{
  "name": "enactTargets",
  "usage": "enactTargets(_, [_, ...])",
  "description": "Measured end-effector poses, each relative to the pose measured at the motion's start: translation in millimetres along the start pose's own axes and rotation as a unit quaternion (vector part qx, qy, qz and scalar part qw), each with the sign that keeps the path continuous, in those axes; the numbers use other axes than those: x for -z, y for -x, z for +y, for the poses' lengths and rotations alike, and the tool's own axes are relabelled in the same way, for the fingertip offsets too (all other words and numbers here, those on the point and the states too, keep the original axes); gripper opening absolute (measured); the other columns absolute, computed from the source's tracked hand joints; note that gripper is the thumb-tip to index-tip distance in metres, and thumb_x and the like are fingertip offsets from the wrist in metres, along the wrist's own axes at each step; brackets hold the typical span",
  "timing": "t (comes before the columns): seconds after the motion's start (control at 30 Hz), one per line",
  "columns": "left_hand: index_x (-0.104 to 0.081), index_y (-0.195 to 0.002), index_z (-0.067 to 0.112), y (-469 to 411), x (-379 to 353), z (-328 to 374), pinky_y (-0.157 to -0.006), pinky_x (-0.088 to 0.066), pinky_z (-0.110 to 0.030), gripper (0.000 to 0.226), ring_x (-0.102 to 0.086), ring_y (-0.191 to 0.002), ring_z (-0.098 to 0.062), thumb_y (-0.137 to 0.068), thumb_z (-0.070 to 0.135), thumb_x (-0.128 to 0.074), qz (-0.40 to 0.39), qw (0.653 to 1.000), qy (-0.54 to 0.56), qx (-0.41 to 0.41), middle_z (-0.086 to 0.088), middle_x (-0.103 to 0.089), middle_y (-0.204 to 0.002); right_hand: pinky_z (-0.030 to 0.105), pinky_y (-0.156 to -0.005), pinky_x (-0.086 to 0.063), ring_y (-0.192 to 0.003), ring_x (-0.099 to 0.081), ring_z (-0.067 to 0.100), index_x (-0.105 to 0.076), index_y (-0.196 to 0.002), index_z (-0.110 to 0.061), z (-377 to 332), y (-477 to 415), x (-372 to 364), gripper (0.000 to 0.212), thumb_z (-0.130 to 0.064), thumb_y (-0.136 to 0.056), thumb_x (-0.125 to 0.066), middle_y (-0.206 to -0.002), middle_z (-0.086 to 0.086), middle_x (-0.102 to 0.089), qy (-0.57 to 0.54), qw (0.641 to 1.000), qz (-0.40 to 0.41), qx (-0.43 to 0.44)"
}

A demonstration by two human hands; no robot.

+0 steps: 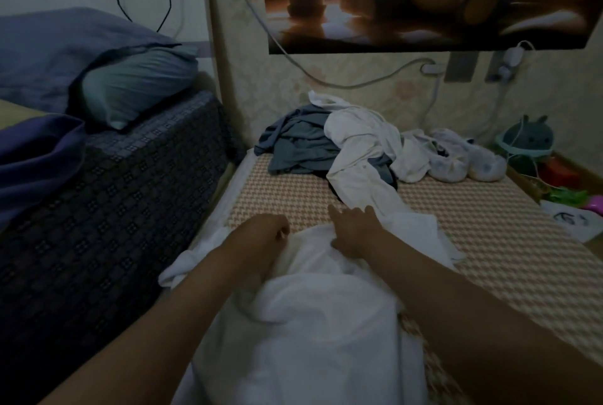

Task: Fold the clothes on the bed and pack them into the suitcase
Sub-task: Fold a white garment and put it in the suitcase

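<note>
Status: working on bed [489, 241], flattening white garment [310, 323] lying under both hands, long axis running away toward clothes pile [342, 143] farther ahead. Pressing with right hand [355, 231], spread flat, reaching nearer pile; gripping near edge with left hand [264, 235], curled.

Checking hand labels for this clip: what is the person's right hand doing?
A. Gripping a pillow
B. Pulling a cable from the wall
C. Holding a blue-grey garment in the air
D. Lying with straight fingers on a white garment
D: the right hand lies with its fingers straight on the white garment in front of the person, while the blue-grey garment lies untouched farther up the bed.
</note>
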State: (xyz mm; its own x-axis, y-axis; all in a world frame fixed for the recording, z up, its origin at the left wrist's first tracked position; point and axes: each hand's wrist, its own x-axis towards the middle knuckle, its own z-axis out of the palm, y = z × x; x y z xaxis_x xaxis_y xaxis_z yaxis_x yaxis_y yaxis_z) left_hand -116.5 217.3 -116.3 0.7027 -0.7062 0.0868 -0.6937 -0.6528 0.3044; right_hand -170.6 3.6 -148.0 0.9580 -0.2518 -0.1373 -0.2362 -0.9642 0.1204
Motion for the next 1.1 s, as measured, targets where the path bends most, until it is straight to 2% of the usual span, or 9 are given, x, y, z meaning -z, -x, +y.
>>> enactTargets(0.2, [-0.034,-0.146,0.031,-28,-14,13,-0.108,-0.034,-0.036,0.062,-0.043,-0.129,-0.024,-0.089,0.035,-0.058,-0.063,0.992,-0.100,-0.041,0.000,-0.045,-0.144,0.045,-0.106,-0.030,-0.093,-0.060,0.025,-0.060,-0.091,-0.017,40,16,14,0.006,-0.014,-0.086,-0.059,-0.098,0.007,-0.065,0.004,0.990,0.143,-0.017])
enactTargets(0.3, [-0.018,-0.152,0.034,-37,-15,28,-0.104,-0.034,-0.035,0.082,-0.041,-0.131,-0.025,-0.085,0.036,-0.065,-0.024,0.994,-0.100,-0.046,-0.001,-0.038,-0.148,0.036,-0.067,-0.044,-0.048,-0.053,0.023,-0.047,-0.057,-0.020,82,36,29,0.034,0.000,-0.062,-0.074,-0.055,0.006,-0.054,0.013,0.940,0.322,-0.117])
enactTargets(0.4, [-0.002,-0.153,0.035,-42,-28,41,-0.113,-0.026,-0.037,0.090,-0.026,-0.142,-0.026,-0.087,0.040,-0.064,-0.050,0.997,-0.058,-0.030,-0.002,-0.018,-0.159,0.045,-0.069,-0.050,-0.054,-0.057,0.028,-0.056,-0.058,-0.011,124,54,19,0.021,-0.001,-0.060,-0.075,-0.056,0.012,-0.056,0.067,0.908,0.369,-0.186])
enactTargets(0.57, [-0.032,-0.147,0.037,-55,-61,51,-0.119,-0.019,-0.041,0.053,-0.025,-0.144,-0.025,-0.096,0.041,-0.044,-0.220,0.971,-0.092,0.001,-0.003,-0.024,-0.158,0.048,-0.112,-0.023,-0.130,-0.037,0.032,-0.043,-0.135,-0.017,145,67,-11,0.046,-0.034,-0.093,-0.049,-0.141,0.015,-0.041,0.166,0.964,0.086,-0.191])
enactTargets(0.67, [-0.062,-0.121,0.031,-69,-53,54,-0.106,-0.039,-0.035,0.030,-0.050,-0.122,-0.020,-0.094,0.025,-0.050,-0.141,0.988,-0.057,-0.003,0.001,-0.053,-0.136,0.039,-0.115,-0.015,-0.142,-0.021,0.028,-0.018,-0.152,-0.018,134,58,-14,0.065,-0.025,-0.095,-0.048,-0.157,0.011,-0.019,-0.029,0.994,0.087,-0.063])
enactTargets(0.77, [-0.053,-0.128,0.018,-83,-53,52,-0.101,-0.039,-0.034,0.034,-0.047,-0.120,-0.023,-0.095,0.011,-0.045,-0.049,0.998,-0.048,-0.016,-0.006,-0.048,-0.133,0.040,-0.116,-0.015,-0.144,-0.019,0.028,-0.005,-0.155,-0.017,127,42,-16,0.064,-0.020,-0.100,-0.039,-0.160,0.011,-0.013,-0.107,0.988,0.091,-0.064])
enactTargets(0.93, [-0.006,-0.153,0.010,-104,-60,31,-0.112,-0.028,-0.041,0.067,-0.029,-0.140,-0.031,-0.100,0.029,-0.041,-0.102,0.978,-0.149,0.103,-0.012,-0.021,-0.156,0.039,-0.102,-0.026,-0.118,-0.046,0.026,-0.048,-0.137,-0.018,145,14,-35,0.044,-0.040,-0.099,-0.041,-0.128,0.006,-0.055,0.030,0.985,0.149,-0.088])
enactTargets(1.03, [-0.039,-0.141,0.008,-116,-50,21,-0.104,-0.038,-0.033,0.052,-0.045,-0.128,-0.027,-0.095,0.032,-0.050,-0.090,0.981,-0.119,0.121,-0.011,-0.042,-0.144,0.037,-0.076,-0.042,-0.080,-0.058,0.029,-0.069,-0.072,-0.016,156,0,-29,0.016,-0.030,-0.077,-0.075,-0.084,0.010,-0.063,0.053,0.948,0.297,-0.097])
enactTargets(1.1, [-0.052,-0.128,0.006,-124,-43,22,-0.096,-0.041,-0.031,0.041,-0.051,-0.121,-0.028,-0.094,0.028,-0.054,-0.046,0.990,-0.052,0.124,-0.013,-0.050,-0.135,0.033,-0.058,-0.044,-0.066,-0.057,0.029,-0.065,-0.061,-0.013,163,-6,-26,0.020,-0.020,-0.064,-0.083,-0.075,0.013,-0.060,0.018,0.919,0.373,-0.126])
